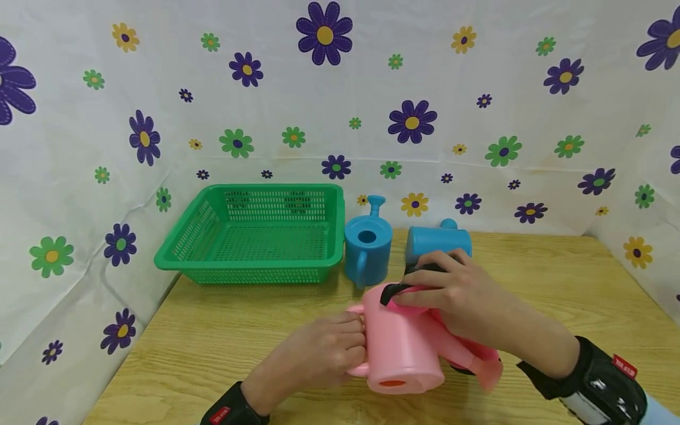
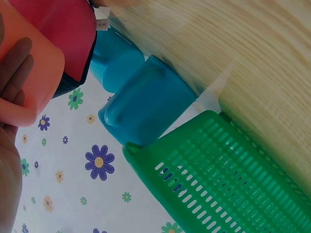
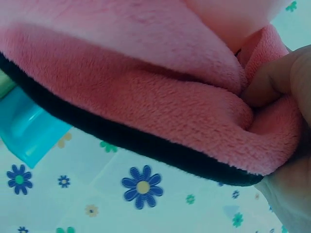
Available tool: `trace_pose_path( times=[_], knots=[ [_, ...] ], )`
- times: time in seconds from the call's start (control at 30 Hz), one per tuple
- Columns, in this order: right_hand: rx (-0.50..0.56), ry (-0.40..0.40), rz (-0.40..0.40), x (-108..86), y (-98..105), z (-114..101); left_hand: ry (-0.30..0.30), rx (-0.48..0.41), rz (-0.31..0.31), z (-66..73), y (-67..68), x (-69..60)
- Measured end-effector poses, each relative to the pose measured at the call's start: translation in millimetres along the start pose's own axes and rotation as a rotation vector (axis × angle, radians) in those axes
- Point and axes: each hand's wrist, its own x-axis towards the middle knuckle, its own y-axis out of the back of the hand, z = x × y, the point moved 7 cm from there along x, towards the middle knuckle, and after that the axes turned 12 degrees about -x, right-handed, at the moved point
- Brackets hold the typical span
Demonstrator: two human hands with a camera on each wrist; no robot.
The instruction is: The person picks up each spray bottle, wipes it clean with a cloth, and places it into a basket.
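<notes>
A white flowered sheet (image 1: pixel 297 97) rises behind the green basket (image 1: pixel 255 275) and spreads past both its ends. The wooden bench (image 1: pixel 574 289) carries the basket, whose long side runs left to right for you.

The pink watering can (image 1: pixel 398 342) is nearer you than the basket, off its right end. Its long axis runs mostly front to back: the end with the orange-red hole faces you, the other points away. Its spout slants rightward and toward you, away from the basket, and its handle is on the basket's side. A pink cloth (image 3: pixel 146 104) with a black edge lies against the can's far end and right side.

One blue watering can (image 1: pixel 372 268) stands upright just right of the basket, handle toward you. Farther right of the basket, a second blue can (image 1: pixel 438 243) lies on its side, its long axis running left to right.

Your left hand (image 1: pixel 334 348) has its grip closed round the pink can's handle. Your right hand (image 1: pixel 457 295), farther from the basket, has its grip pinching the cloth. Each wrist wears a black strap (image 1: pixel 597 378).
</notes>
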Motion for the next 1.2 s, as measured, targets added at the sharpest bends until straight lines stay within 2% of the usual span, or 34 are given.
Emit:
trace_pose_path(
  times=[0.13, 0.27, 0.53, 0.7, 0.87, 1.0, 1.2],
  knots=[
    [-0.005, -0.028, 0.029, -3.0, -3.1, 10.5, -0.033, 0.019, 0.024, 3.4, 1.0, 0.3],
    [0.008, -0.044, 0.013, -5.6, -5.1, 15.6, -0.055, 0.037, 0.042, 5.2, 1.2, 0.0],
    [0.017, -0.063, -0.015, -7.0, -8.2, 17.4, 0.020, -0.014, 0.004, 3.7, -1.6, -1.3],
    [0.034, -0.064, -0.030, -7.2, -7.5, 13.6, 0.021, -0.006, -0.011, 3.7, -3.3, -2.0],
    [0.034, -0.044, -0.028, -6.7, -3.7, 6.7, 0.024, 0.001, -0.018, 2.5, -3.6, -3.3],
    [0.027, -0.022, -0.061, -7.2, -1.3, -0.6, 0.024, 0.004, -0.009, 1.0, -3.3, -4.9],
    [0.009, 0.036, -0.100, -6.2, 3.9, -13.5, 0.071, 0.022, -0.045, -5.6, -4.5, -9.4]
  ],
)
